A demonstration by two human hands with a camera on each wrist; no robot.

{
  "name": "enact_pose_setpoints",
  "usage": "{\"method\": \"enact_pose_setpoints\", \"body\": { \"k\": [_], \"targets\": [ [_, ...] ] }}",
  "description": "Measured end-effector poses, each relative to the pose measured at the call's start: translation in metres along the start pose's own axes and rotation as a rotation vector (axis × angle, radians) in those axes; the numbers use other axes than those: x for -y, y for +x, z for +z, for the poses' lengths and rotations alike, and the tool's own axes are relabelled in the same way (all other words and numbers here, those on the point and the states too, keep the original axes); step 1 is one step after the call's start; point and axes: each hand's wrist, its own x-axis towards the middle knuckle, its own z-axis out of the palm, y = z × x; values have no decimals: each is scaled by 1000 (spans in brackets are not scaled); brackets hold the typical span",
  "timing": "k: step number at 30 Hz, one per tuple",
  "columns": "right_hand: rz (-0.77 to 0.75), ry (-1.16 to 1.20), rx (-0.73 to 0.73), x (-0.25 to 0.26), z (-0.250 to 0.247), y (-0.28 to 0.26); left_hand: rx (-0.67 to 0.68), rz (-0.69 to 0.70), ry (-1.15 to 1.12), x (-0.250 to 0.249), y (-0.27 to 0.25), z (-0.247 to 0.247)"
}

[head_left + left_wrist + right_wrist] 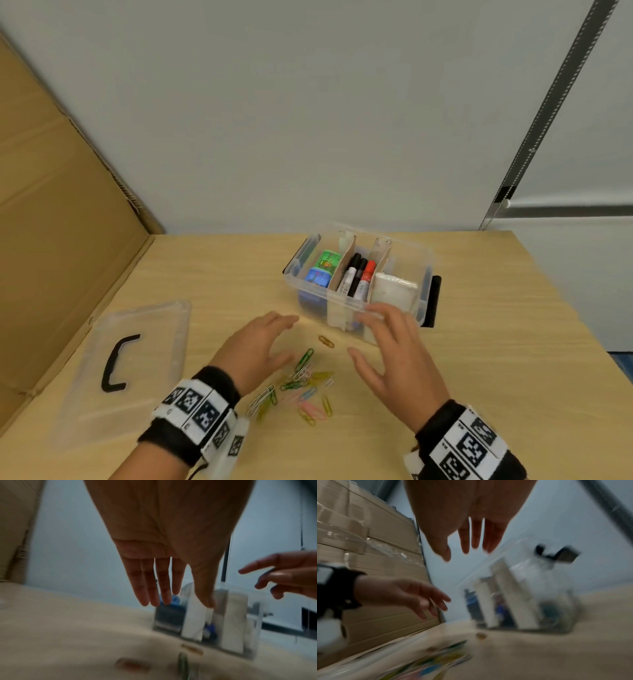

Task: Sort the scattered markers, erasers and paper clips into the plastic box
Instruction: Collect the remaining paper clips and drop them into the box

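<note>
Both hands hover empty over a wooden table (pixel 479 342), palms facing each other, fingers straight and slightly spread. The left hand (pixel 260 346) has its fingertips (pixel 291 320) pointing toward one o'clock; the right hand (pixel 397 353) has its fingertips (pixel 371 313) just in front of the near wall of a clear plastic box (pixel 356 301). Whether they touch that wall cannot be told. The wrist views are blurred, but each shows straight fingers holding nothing.

Between the hands, at about six o'clock from the box, lies a loose heap of coloured paper clips (pixel 301 387). One brown paper clip (pixel 326 341) sits apart, closer to the box.

The box stands open, split by cardboard dividers (pixel 344 263). The left section holds a green eraser (pixel 327 261) and a blue eraser (pixel 318 277); the middle holds three markers (pixel 358 277), two with black caps and one with a red cap; the right holds a white block (pixel 394 291), probably another eraser. The box's clear lid (pixel 137 359) with a black handle lies well apart at eight o'clock.

The clips appear to be the only things left to sort. The risks from here: scooping with flat palms could scatter thin clips across the table or leave the stray brown one behind, tangled clips may spill on the lift, and a right hand this near the light box could nudge it or knock a divider.
</note>
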Motion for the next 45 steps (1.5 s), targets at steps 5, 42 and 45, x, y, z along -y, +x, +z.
{"method": "enact_pose_setpoints", "body": {
  "k": [5, 42, 45],
  "targets": [
    [208, 97, 614, 14, 49, -9, 245, -94, -7, 48, -35, 28],
    [271, 152, 475, 20, 97, 19, 22, -161, -126, 55, -11, 55],
    [348, 274, 444, 15, 93, 19, -29, -190, -300, 60, -16, 55]
  ]
}}
